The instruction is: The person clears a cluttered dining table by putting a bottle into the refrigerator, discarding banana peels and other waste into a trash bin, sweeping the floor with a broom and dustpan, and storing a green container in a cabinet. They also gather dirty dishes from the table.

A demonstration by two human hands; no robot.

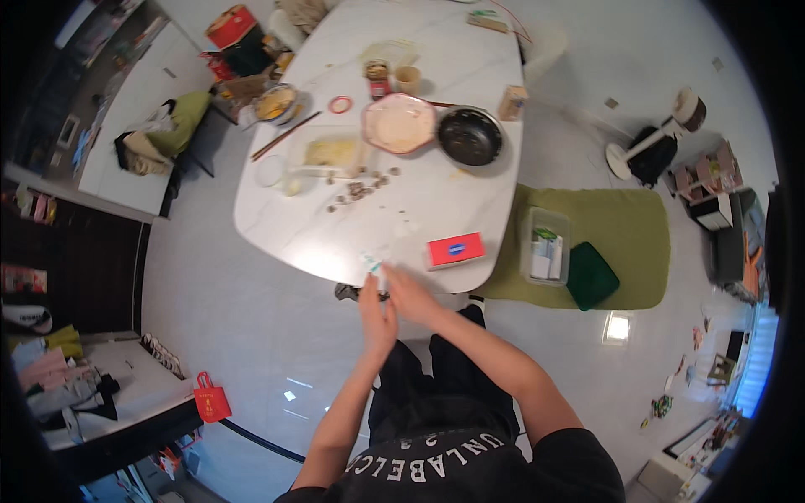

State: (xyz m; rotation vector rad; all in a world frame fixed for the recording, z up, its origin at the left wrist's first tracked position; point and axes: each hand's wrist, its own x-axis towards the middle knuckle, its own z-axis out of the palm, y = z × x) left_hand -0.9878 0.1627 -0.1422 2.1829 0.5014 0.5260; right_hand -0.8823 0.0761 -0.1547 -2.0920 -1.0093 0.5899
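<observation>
My left hand (378, 320) and my right hand (412, 298) meet at the near edge of the white marble-patterned table (302, 236). Their fingertips pinch a small, mostly clear packet (372, 261) with green print; blur hides its exact kind. Right of my hands lies a red box (456, 250) with a blue oval mark. Farther in, several small brown pieces (360, 188) are scattered on the tabletop. Behind them stand a clear rectangular container (327, 153) with yellowish contents, a pale red-rimmed bowl (399, 124) and a black pan (470, 136).
Chopsticks (286, 136), a patterned bowl of yellow food (277, 104), a jar (378, 78) and a paper cup (407, 80) stand farther back. At right, a green-covered bench (635, 245) bears a clear plastic bin (546, 246) and a dark green lid (591, 276).
</observation>
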